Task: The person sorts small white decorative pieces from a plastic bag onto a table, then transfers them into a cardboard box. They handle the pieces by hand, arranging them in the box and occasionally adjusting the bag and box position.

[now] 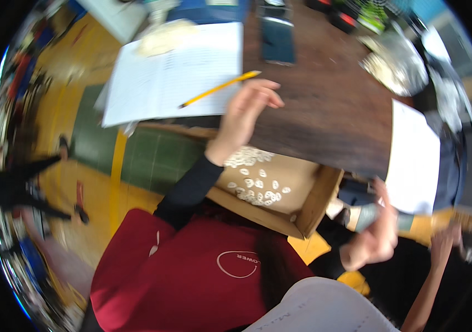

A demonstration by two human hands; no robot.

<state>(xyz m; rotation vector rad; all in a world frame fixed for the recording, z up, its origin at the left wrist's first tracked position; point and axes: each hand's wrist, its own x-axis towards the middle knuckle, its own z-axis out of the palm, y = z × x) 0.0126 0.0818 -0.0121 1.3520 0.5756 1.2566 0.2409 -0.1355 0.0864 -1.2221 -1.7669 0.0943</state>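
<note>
My left hand [245, 113] is raised over the table's near edge, with its fingers loosely bent and apart and nothing visible in them. Just beyond it, a yellow pencil [216, 91] lies slanting across an open notebook [136, 91] with lined pages. Below my left wrist, a shallow cardboard box [302, 191] sits against the table edge. Inside it are many small white ring-like pieces [259, 183], heaped toward its left side. Off to the right of the box hangs my right hand [374, 235], blurred by motion; whether it holds anything is unclear.
The dark wooden table [330, 88] carries a phone [278, 41], a clear plastic bag [399, 63] of pale pieces and a white sheet [413, 160] at its right edge. A pale heap [167, 36] rests on the notebook. Another person's forearm [432, 282] shows at lower right.
</note>
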